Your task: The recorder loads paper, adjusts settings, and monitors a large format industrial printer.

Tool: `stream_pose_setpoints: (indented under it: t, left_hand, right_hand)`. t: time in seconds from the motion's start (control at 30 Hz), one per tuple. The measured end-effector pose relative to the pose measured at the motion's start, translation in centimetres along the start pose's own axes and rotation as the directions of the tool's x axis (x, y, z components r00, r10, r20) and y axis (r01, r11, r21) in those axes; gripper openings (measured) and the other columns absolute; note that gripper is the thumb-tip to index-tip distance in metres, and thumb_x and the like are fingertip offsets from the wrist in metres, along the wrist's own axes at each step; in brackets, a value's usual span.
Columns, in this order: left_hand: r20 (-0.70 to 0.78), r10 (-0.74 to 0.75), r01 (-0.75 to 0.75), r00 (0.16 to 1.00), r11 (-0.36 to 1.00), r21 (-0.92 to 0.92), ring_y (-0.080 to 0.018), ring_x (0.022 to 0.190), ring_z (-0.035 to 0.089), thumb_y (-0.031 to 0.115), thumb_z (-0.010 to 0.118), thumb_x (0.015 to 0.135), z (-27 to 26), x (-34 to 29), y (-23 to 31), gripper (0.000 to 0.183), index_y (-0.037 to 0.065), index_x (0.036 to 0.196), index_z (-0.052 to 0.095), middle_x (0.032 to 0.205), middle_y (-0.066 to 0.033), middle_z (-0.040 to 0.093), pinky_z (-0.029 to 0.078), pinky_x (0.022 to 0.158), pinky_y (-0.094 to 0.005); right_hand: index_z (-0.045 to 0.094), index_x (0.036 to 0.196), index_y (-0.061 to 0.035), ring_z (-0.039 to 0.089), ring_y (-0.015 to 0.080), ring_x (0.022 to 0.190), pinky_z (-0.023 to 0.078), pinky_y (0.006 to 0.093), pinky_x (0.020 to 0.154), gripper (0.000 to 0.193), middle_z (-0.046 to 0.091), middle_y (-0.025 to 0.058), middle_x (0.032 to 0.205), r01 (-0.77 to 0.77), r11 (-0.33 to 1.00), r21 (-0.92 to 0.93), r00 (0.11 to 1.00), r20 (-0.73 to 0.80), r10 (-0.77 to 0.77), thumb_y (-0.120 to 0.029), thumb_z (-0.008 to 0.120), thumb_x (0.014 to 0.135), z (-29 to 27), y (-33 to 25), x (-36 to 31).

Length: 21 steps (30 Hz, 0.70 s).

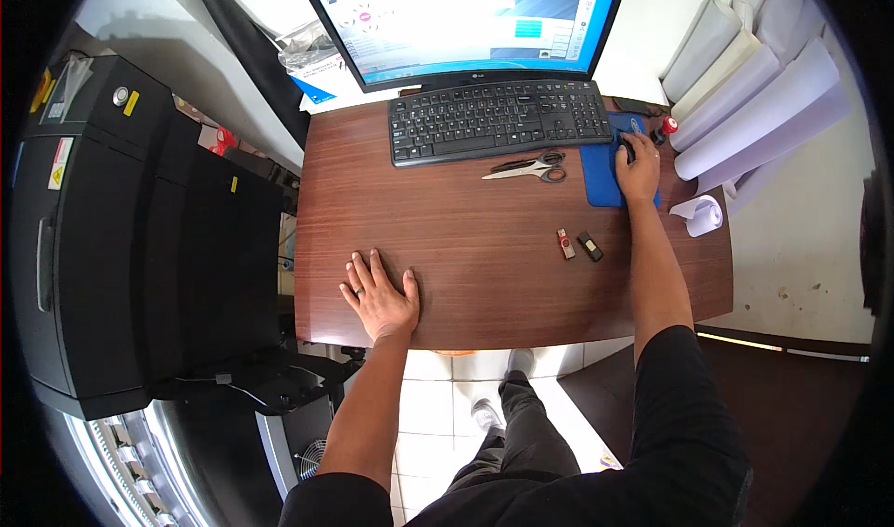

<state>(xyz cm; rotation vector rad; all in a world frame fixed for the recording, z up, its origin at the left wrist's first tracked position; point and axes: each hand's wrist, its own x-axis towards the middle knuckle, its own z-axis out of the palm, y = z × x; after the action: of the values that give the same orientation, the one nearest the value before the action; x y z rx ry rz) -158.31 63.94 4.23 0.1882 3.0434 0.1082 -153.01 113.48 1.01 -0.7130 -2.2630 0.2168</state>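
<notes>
**Two-Handed Position**

Right hand [639,167] is gripping the mouse [629,151] beneath its palm. Left hand [380,298] is lying flat, spread wide, on the desk [484,248]. Left of the right hand, keyboard [484,120] and scissors [533,168] are sitting.

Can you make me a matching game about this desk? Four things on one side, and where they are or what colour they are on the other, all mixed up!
Things:
1. Left hand
2. Right hand
3. Mouse pad
4. Scissors

Places and colours:
A. Blue
B. Lying close to the front edge of the keyboard
C. On the computer mouse
D. Spread out flat on the brown desk

Right pairs: 1-D, 2-C, 3-A, 4-B.
</notes>
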Motion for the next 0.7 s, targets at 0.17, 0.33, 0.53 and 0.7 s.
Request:
stream_pose_setpoints:
  t: [0.17, 0.33, 0.53, 0.7]
  left_hand:
    - [-0.040, 0.016, -0.017, 0.999, 0.999, -0.030, -0.0338, 0.152, 0.012, 0.049, 0.045, 0.095, 0.32, -0.09, -0.03, 0.075, 0.007, 0.154, 0.028, 0.163, -0.0192, 0.019, 0.006, 0.123, -0.0536]
    - [-0.070, 0.010, -0.013, 0.997, 0.999, -0.034, -0.0341, 0.152, 0.013, 0.051, 0.045, 0.094, 0.23, -0.19, -0.32, 0.076, 0.006, 0.154, 0.030, 0.162, -0.0207, 0.020, 0.005, 0.122, -0.0556]
    - [-0.071, 0.036, -0.039, 0.997, 0.998, -0.045, -0.0355, 0.151, 0.014, 0.052, 0.044, 0.094, 0.38, -0.10, -0.40, 0.076, 0.006, 0.153, 0.030, 0.161, -0.0217, 0.020, 0.007, 0.121, -0.0574]
    - [-0.073, 0.034, -0.037, 0.997, 0.998, -0.041, -0.0351, 0.151, 0.015, 0.052, 0.045, 0.094, 0.50, -0.11, -0.64, 0.076, 0.007, 0.153, 0.030, 0.161, -0.0213, 0.021, 0.008, 0.121, -0.0574]
  right_hand:
    - [0.070, 0.108, -0.0107, 0.058, 0.0360, 0.113, 0.044, 0.0441, 0.101, 0.026, 0.063, 0.0146, 0.119, 0.024, 0.999, 0.023, 0.995, -0.094, -0.022, -0.014, 0.067, 0.082, -0.32, -0.35, 0.22]
    - [0.070, 0.110, -0.0101, 0.059, 0.0360, 0.111, 0.046, 0.0451, 0.098, 0.027, 0.063, 0.0155, 0.119, 0.015, 1.000, 0.001, 1.000, -0.019, -0.015, -0.017, 0.067, 0.084, -0.19, -0.80, 0.12]
    - [0.070, 0.112, -0.0083, 0.060, 0.0368, 0.112, 0.046, 0.0442, 0.099, 0.027, 0.063, 0.0175, 0.121, 0.024, 0.999, 0.037, 1.000, 0.011, -0.024, -0.018, 0.066, 0.088, -0.15, -0.43, 0.19]
    - [0.069, 0.113, -0.0078, 0.059, 0.0364, 0.113, 0.045, 0.0443, 0.100, 0.027, 0.063, 0.0174, 0.121, 0.045, 0.998, 0.035, 0.999, -0.011, -0.045, -0.018, 0.066, 0.088, 0.05, -0.17, 0.04]
